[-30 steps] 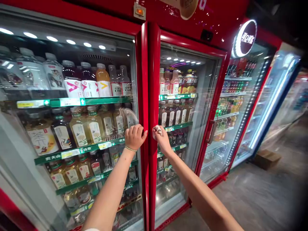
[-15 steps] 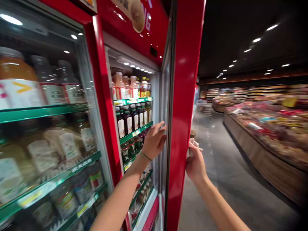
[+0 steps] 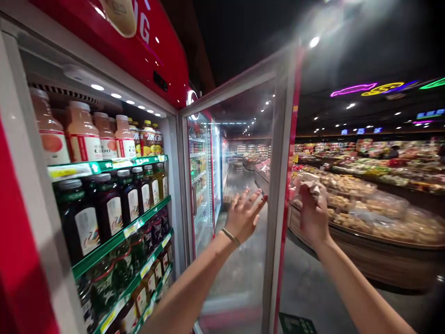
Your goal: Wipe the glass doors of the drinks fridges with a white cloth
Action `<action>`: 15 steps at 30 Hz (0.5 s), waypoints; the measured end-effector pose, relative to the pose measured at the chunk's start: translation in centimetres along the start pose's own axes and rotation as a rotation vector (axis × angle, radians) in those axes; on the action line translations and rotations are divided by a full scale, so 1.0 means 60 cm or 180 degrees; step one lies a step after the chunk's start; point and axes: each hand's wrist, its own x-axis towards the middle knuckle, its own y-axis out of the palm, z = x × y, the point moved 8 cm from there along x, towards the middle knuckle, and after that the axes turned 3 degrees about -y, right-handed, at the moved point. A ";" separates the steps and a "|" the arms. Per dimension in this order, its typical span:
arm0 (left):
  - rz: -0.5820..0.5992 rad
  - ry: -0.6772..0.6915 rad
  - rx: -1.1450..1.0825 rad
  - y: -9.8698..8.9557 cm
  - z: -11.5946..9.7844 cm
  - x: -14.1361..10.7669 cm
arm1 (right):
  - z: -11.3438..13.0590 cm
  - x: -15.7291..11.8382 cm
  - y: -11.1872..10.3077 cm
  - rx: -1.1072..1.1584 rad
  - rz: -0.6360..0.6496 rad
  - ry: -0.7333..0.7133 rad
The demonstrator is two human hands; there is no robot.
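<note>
A red-edged glass door point(image 3: 243, 260) of a drinks fridge stands open across the middle. My left hand point(image 3: 243, 215), a band on its wrist, is at the inner side of the glass with its fingers spread and nothing held. Beyond the door's outer edge, my right hand point(image 3: 314, 213) is closed on a crumpled pale cloth point(image 3: 309, 183), close to the red frame. To the left, the fridge shows green-edged shelves point(image 3: 121, 232) with pink-orange bottles point(image 3: 81, 132) on top and dark bottles point(image 3: 113, 204) below.
A red fridge post point(image 3: 21, 232) stands at the left edge. More lit fridges point(image 3: 205, 171) show through the glass. On the right is a curved wood-sided display point(image 3: 365, 253) piled with packaged goods, with grey floor before it.
The door has swung wider, so its glass now faces the view. The view has shifted toward the open fridge. My left hand's fingers have spread; my right hand has moved right with the cloth.
</note>
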 end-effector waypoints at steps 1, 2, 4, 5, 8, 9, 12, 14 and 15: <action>-0.0014 0.0021 0.0098 0.016 -0.001 0.012 | 0.006 0.024 0.005 -0.0320 -0.0019 -0.0310; -0.0070 0.0080 0.0181 0.028 -0.002 0.024 | 0.010 0.044 0.013 -0.0605 -0.0008 -0.0604; -0.0132 0.0203 0.0348 0.055 0.001 0.049 | 0.009 0.076 0.033 -0.0960 0.0022 -0.1147; -0.0128 0.0343 0.0414 0.069 0.001 0.062 | 0.003 0.089 0.040 -0.1020 0.0015 -0.1370; -0.0019 0.0695 0.0567 0.117 0.021 0.102 | -0.041 0.124 0.044 -0.1119 -0.0053 -0.1760; 0.0001 0.0893 0.0565 0.131 0.030 0.113 | -0.062 0.136 0.043 -0.1226 -0.0043 -0.1813; -0.0115 0.1336 0.0540 0.157 0.079 0.145 | -0.132 0.179 0.033 -0.1333 -0.0040 -0.1756; -0.0436 0.0957 0.0609 0.148 0.152 0.171 | -0.181 0.211 0.027 -0.1156 -0.0016 -0.1556; -0.0597 0.0640 0.0645 0.138 0.197 0.182 | -0.206 0.227 0.027 -0.1007 -0.0003 -0.1437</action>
